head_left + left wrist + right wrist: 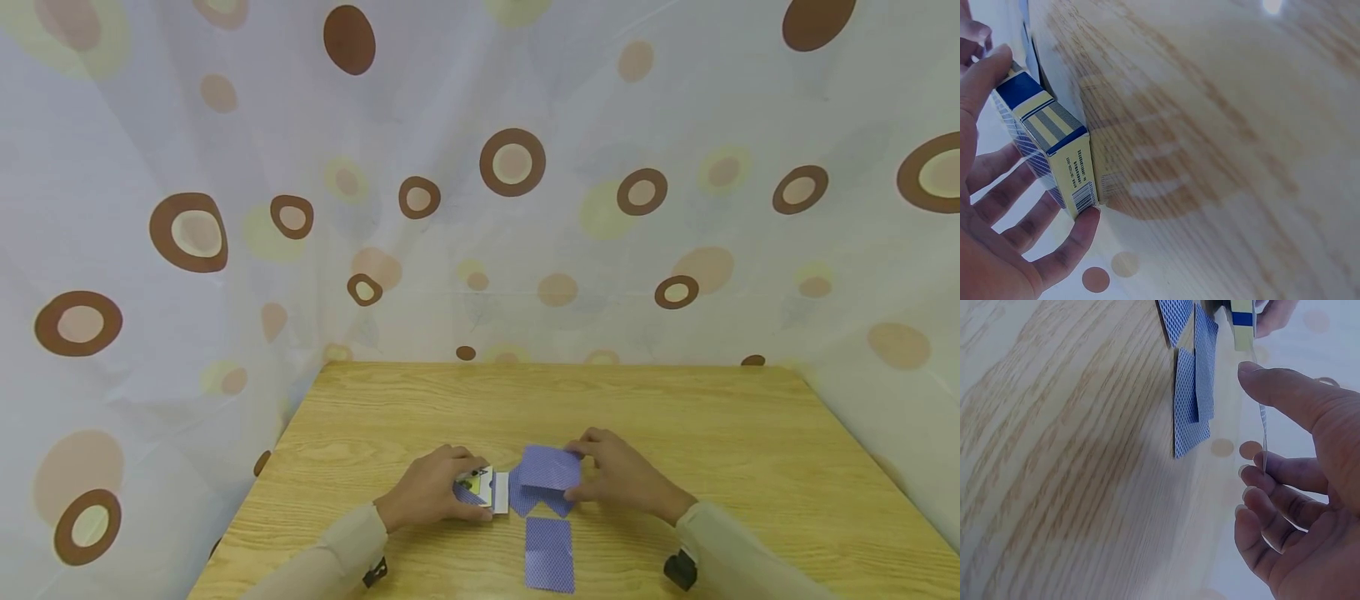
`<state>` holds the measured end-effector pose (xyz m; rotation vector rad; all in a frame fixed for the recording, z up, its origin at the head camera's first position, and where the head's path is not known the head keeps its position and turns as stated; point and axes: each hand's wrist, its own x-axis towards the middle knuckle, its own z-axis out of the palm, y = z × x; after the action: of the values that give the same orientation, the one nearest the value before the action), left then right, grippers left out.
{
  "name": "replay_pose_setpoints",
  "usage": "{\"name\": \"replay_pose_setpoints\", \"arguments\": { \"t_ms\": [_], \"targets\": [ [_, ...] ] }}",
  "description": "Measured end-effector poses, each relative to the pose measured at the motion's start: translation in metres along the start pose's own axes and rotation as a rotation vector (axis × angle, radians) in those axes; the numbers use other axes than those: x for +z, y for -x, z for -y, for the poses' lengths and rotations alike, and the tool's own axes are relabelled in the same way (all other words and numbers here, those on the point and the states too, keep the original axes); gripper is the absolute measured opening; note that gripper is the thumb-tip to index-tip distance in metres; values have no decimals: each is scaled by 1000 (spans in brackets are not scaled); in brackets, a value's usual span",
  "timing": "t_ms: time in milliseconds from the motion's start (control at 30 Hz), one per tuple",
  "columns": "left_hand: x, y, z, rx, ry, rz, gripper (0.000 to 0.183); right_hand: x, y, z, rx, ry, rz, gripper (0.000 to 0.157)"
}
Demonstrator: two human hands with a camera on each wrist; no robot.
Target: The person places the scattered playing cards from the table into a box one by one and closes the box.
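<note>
And here we are at the wooden table (pixel 675 408), with the card box (pixel 475 490) lying flat on it, and I'm taking every bearing from that box! The person's left hand (pixel 431 492) has it gripped, fingers wrapped along the far side, thumb bent against the near side. There's a barcode (pixel 1084 197) on the end tucked into the palm, a printed face uppermost, and a white flap (pixel 502 493) sticking out at the opposite end.

Now look just right of the box: the right hand (pixel 618 475) has a card (pixel 551 467) pinched at its far-right edge, thumb at the near corner, fingertips at the far one. It's raised and tilted, blue-purple checked back showing! Below it, right beside the flap, more checked cards (pixel 520 496) overlap on the wood; how many, I can't tell.

And one lone card (pixel 549 554), back up, lies to the right of the box and nearer the person, apart from the box. Pale sleeves (pixel 341 546) reach in from both sides, and well beyond the box hangs a white curtain (pixel 450 108) spotted with brown rings.
</note>
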<state>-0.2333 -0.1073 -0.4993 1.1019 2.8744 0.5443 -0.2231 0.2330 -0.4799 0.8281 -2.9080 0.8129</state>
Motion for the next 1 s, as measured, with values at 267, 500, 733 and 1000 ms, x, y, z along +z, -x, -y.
{"name": "replay_pose_setpoints", "arguments": {
  "t_ms": [267, 500, 733, 1000],
  "targets": [
    [-1, 1, -2, -8, -3, 5, 80, 5, -2, 6, -25, 25, 1, 66],
    [-2, 1, -3, -11, -6, 4, 79, 5, -2, 12, -43, 45, 4, 70],
    [-3, 0, -3, -15, -2, 3, 80, 6, -3, 18, -72, 27, 24, 66],
    [-3, 0, -4, -17, -7, 3, 79, 10, -5, 22, -106, 21, 23, 64]
  ]
}}
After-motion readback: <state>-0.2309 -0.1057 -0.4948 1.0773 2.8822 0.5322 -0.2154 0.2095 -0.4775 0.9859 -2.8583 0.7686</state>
